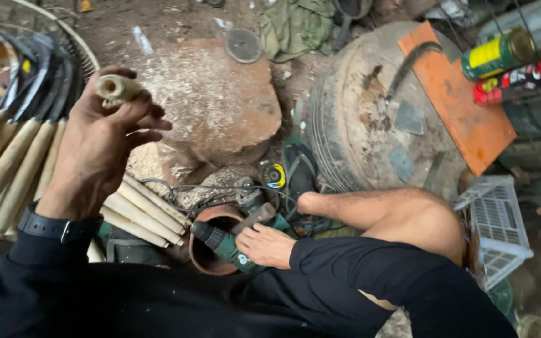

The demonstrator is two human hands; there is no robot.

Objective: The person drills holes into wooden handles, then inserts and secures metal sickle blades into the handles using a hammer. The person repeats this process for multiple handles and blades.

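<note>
The left hand (98, 147) is raised, its grip clamped on a pale, round wooden handle (115, 88) whose cut end faces the camera, above a sawdust-covered tree-stump block (220, 106). The right hand (267, 245) lies low, fingers closed over a green power tool (223, 244) resting across a round clay pot (211, 220). Sickles with pale wooden handles (14, 156) lie to the left, with loose pale wooden sticks (148, 213) just beside the pot.

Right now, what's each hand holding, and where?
Left hand grips a pale wooden handle near its end; right hand rests on the green power tool.
</note>
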